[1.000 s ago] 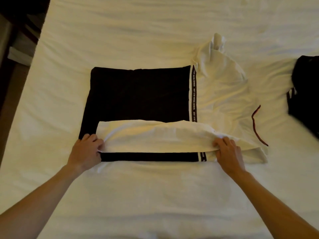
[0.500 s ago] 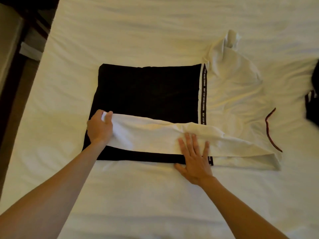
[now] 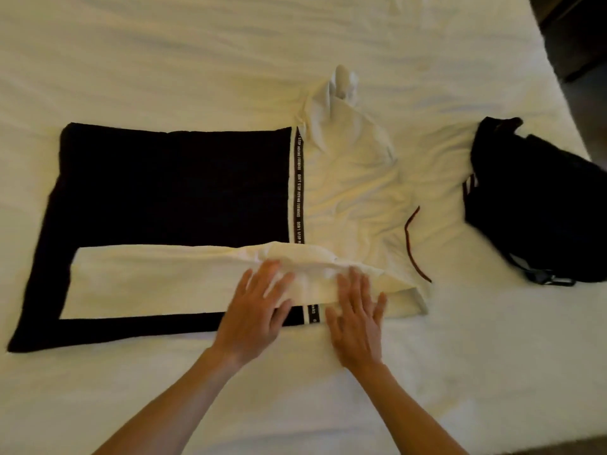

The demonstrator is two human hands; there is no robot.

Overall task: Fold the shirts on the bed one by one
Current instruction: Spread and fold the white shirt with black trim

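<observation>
A black-and-white shirt (image 3: pixel 170 185) lies flat across the white bed (image 3: pixel 230 60), its black lower half to the left and its rumpled white top half to the right, split by a lettered stripe. Its near side is folded over as a long white band (image 3: pixel 147 280) on the black part. My left hand (image 3: pixel 256 307) lies flat with spread fingers on the right end of that band. My right hand (image 3: pixel 358 310) presses flat beside it, over the band's edge near the stripe. The far sleeve (image 3: pixel 341 83) sticks up in a bunch. A dark red neck trim (image 3: pixel 410 244) shows on the right.
A crumpled black garment (image 3: pixel 532 198) with a strap and a metal clip lies at the bed's right side. The bed's right edge and dark floor (image 3: pixel 578 34) show at the top right. Bare sheet stretches in front of my hands and behind the shirt.
My left hand let go of the band's left end and slid right to lie flat beside my right hand. The view turned right, bringing the black garment into sight.
</observation>
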